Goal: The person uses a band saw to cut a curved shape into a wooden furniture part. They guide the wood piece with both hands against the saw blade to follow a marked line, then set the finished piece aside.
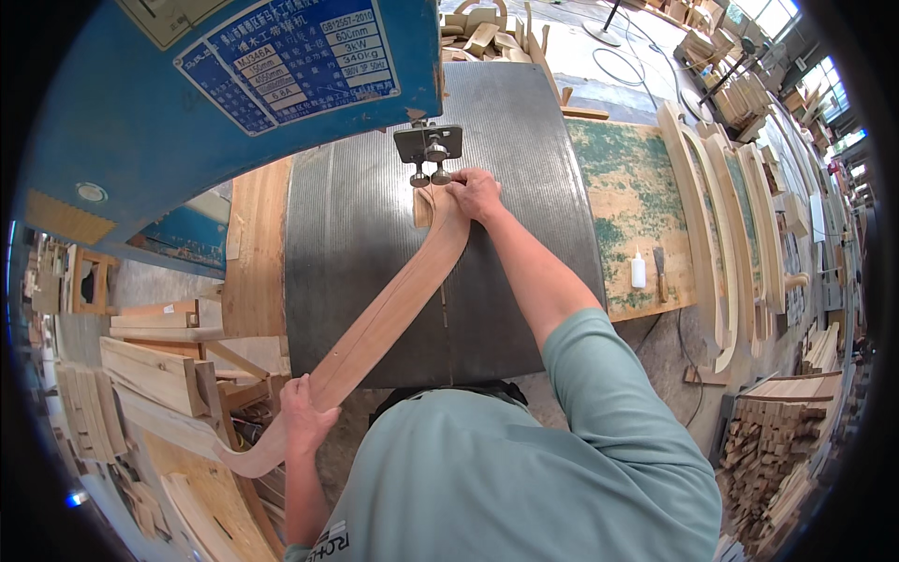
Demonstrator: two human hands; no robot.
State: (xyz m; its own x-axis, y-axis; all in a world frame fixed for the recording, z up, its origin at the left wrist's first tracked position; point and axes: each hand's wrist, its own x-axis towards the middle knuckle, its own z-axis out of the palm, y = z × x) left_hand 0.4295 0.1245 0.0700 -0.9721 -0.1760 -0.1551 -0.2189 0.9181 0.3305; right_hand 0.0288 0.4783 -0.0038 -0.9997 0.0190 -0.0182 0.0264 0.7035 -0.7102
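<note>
A long, curved wooden board (386, 302) lies slantwise over the ridged grey table (529, 215) of a band saw, with a dark line drawn along its face. Its far end is at the saw's guide rollers (431, 155), where a small wood strip (422, 210) sits beside it. My right hand (478, 195) is closed over that far end, just right of the rollers. Farther back toward me, my left hand (307, 412) grips the board past the table's near left edge. From there the board bends away to the left. The rollers hide part of the cutting spot.
The saw's blue housing (281, 75) overhangs the upper left. To the right, a worn green board (613, 201) carries a white bottle (639, 270), a scraper-like tool (660, 272) and several curved wood pieces (698, 215). Stacked lumber (150, 375) stands at the left.
</note>
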